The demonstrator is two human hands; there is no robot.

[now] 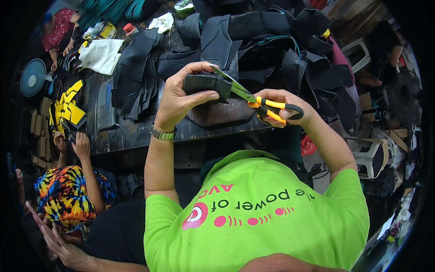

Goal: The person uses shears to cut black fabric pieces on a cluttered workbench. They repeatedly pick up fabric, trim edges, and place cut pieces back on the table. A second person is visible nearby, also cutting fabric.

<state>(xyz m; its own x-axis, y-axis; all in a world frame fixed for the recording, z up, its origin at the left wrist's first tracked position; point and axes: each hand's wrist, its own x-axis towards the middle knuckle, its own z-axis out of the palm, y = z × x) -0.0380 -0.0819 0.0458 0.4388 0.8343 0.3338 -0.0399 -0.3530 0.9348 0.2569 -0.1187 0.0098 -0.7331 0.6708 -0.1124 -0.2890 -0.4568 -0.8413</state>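
My left hand (181,93), with a watch on its wrist, is closed around a small black fabric piece (206,84). In my right hand (290,106) is a pair of scissors (267,103) with yellow and black handles. The long blades point up and left, reaching the right edge of the held piece. Whether the blades are around the fabric or beside it I cannot tell. Behind both hands lie many black sewn pieces (217,43), some with teal edging.
A dark worktable (136,140) spreads before me. On its left are a stack of black pieces (136,68), a white cloth (100,55) and yellow-black pieces (68,106). A co-worker in a colourful shirt (72,192) works at my left. A white stool (369,156) stands right.
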